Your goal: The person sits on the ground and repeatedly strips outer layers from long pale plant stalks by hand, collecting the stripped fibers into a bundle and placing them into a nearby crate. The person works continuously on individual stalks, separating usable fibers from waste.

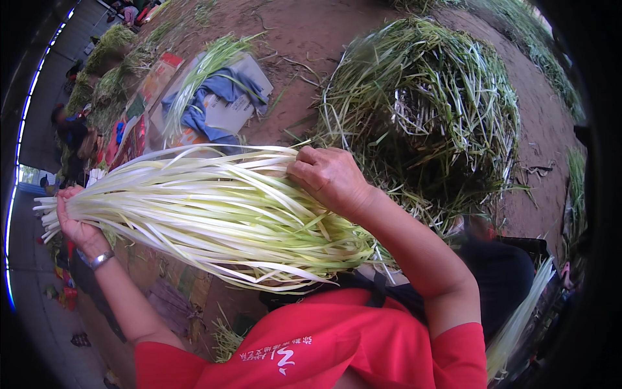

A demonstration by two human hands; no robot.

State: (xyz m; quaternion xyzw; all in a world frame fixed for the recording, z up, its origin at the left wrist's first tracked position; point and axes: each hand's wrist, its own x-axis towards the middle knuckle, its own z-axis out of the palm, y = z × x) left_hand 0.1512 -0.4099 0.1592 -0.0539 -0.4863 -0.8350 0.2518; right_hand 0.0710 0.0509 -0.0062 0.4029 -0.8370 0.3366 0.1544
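A large bunch of pale blanched chives (204, 204) stretches across in front of me, white at the stems and yellow-green at the leaf tips. My left hand (80, 219), with a metal watch on its wrist, grips the bunch near its stem ends, which stick out to the left. At the upper right edge of the leaves, my right hand (328, 177) is curled with its fingertips closed on some leaf blades. The exact pinch is partly hidden behind the fingers. The loose leaves fan out between both hands, above my lap.
A big heap of green leaves (466, 82) lies on the bare soil (301, 29) at right. Ahead, a blue cloth (199, 109) and some green chives (214, 63) rest on flattened cardboard (233, 114). More pale chives (520, 316) lie at lower right. Another person (73, 126) is at far left.
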